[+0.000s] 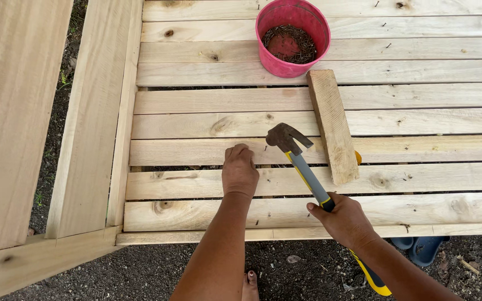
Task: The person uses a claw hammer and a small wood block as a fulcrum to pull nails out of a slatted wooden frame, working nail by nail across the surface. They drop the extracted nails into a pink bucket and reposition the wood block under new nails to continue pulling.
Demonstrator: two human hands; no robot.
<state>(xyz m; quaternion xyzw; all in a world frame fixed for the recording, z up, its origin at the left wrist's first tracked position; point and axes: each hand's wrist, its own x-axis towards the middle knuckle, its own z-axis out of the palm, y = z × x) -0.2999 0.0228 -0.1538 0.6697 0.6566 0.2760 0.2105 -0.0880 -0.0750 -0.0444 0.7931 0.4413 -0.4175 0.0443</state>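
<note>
My left hand (240,170) rests fist-like on a pale wooden slat (185,151), fingers curled near a small nail by the hammer head; whether it pinches the nail I cannot tell. My right hand (346,220) grips a claw hammer (302,167) by its grey-and-yellow handle. The rusty hammer head hangs just right of my left hand's knuckles, over the same slat. The slats form a flat panel (419,100) with narrow gaps.
A pink bucket (292,62) holding several dark nails stands at the back. A loose short board (333,125) lies across the slats, right of the hammer. Long planks (93,111) frame the left side. Dark soil and blue sandals (419,248) lie below the near edge.
</note>
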